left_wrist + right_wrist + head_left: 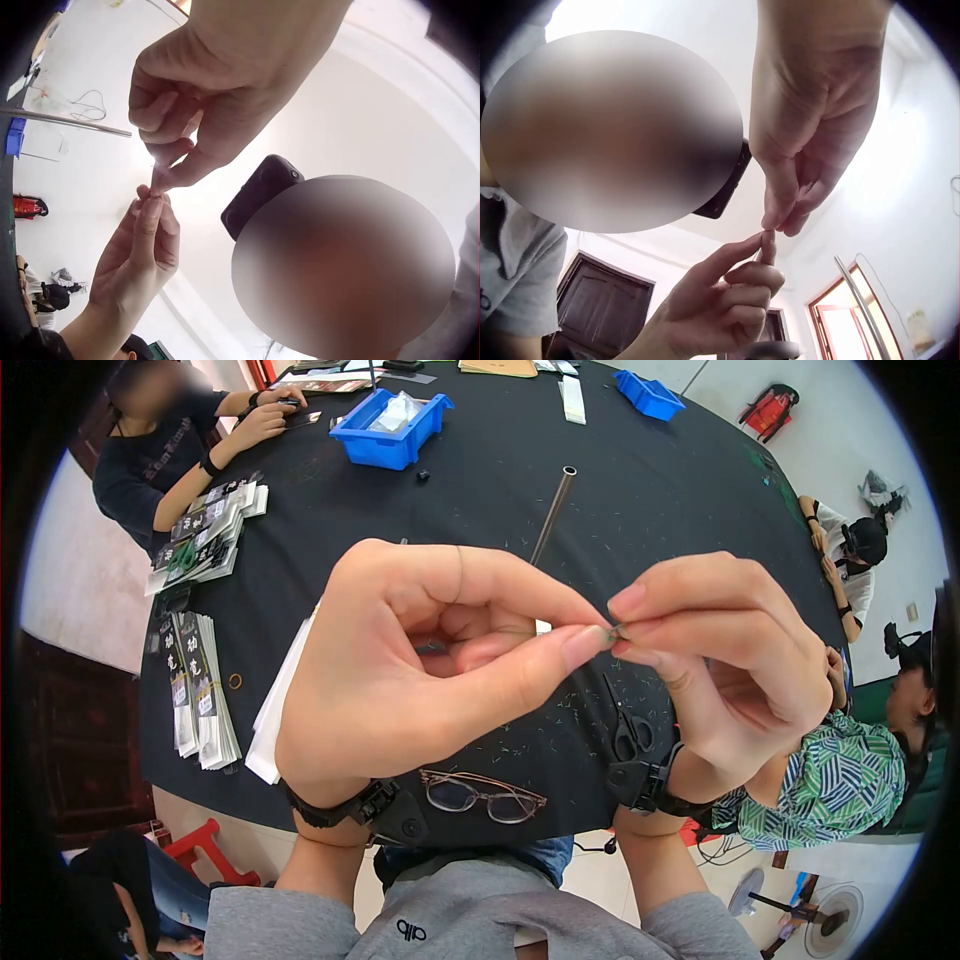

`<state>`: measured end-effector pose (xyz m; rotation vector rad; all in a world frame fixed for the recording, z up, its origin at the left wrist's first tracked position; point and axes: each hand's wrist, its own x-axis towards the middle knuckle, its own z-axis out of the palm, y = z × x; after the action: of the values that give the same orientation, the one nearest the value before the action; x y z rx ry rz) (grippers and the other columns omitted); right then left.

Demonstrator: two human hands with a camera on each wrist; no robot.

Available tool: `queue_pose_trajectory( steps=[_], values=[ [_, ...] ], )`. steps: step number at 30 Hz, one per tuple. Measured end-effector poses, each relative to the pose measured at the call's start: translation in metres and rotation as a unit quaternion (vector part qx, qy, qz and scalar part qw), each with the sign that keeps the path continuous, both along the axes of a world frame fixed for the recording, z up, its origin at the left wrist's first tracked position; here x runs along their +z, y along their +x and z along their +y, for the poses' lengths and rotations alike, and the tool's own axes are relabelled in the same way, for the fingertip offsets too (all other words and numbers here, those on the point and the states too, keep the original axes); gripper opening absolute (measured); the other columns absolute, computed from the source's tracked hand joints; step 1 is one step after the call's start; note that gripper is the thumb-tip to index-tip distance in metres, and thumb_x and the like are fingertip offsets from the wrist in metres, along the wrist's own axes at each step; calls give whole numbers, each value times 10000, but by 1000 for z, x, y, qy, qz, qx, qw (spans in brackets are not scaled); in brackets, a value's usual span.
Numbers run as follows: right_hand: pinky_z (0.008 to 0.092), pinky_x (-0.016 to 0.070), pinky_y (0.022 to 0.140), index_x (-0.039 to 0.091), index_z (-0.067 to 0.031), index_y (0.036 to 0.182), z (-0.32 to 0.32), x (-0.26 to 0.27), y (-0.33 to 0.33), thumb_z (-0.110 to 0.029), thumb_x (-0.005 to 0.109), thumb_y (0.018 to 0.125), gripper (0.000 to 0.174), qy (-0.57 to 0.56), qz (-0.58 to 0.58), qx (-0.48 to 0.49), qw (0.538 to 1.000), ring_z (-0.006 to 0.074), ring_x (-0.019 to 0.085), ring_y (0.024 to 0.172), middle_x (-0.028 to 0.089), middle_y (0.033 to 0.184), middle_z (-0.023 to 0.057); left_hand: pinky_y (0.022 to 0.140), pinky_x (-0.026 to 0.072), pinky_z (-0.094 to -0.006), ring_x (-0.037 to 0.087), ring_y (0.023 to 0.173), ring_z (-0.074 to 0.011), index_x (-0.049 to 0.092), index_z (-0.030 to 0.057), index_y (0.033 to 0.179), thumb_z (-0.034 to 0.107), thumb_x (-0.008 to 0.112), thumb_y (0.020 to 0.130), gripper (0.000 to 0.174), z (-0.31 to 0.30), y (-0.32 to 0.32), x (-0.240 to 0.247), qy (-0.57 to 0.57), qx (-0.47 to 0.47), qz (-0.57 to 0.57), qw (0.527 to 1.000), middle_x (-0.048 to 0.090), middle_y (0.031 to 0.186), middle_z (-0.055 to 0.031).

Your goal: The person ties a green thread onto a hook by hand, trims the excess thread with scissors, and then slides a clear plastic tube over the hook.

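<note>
My left hand (400, 690) and right hand (745, 650) meet fingertip to fingertip above the table. Between left thumb and forefinger is pinched one side of a tiny greenish bit (616, 631), mostly hidden by the fingertips; its kind I cannot tell. The right thumb and fingers pinch its other side. In the left wrist view, the left hand (217, 90) comes from above to the right hand's (139, 259) fingertips. Small black scissors (630, 735) lie on the cloth below the right hand. Eyeglasses (483, 798) rest near the table edge.
A thin metal pole (556, 510) rises beyond the hands. Green clippings lie scattered over the black tablecloth (480, 490). Left are bundled printed packets (205, 690) and white strips (278, 715); farther back stands a blue bin (385, 445). Other people sit around the table.
</note>
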<state>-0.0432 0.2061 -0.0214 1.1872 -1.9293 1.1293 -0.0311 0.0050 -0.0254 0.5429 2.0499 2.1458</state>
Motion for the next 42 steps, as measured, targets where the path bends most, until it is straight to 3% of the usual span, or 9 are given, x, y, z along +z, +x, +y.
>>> queue_pose_trajectory(
  steps=[6,9,18,33,42],
  values=[
    [313,514,783,618,76,940,-2,-4,-4,107,704,693,263,-21,-12,-46,999,241,618,883,612,989,201,479,204,-165,346,524,14,693,-39,891,-41,654,800,98,19,5,-1,45,137,109,984,538,626,40],
    [331,502,815,579,82,998,-3,-7,-7,114,703,710,315,-54,-8,-50,997,235,602,904,594,993,201,477,189,-171,340,519,15,699,-30,886,-35,662,797,96,21,4,-3,51,167,146,974,524,617,48],
    [282,476,770,573,61,978,-11,-10,-3,128,692,720,292,-82,-26,-42,995,192,583,833,597,932,162,474,171,-175,329,514,20,714,-8,892,-46,684,777,124,20,5,-9,-13,204,231,951,474,595,71],
    [266,461,744,558,60,942,-13,-9,-4,138,645,763,214,-64,-30,-35,997,184,577,822,604,915,174,457,170,-184,331,495,14,724,25,906,-83,685,749,194,19,2,-12,-53,208,284,934,474,586,60],
    [299,462,806,534,48,915,-14,-11,-7,61,632,800,151,-50,-22,-34,998,195,568,882,591,1043,235,462,193,-185,332,501,7,719,23,901,-130,681,724,236,23,3,-13,-54,231,309,921,462,583,58]
  ],
)
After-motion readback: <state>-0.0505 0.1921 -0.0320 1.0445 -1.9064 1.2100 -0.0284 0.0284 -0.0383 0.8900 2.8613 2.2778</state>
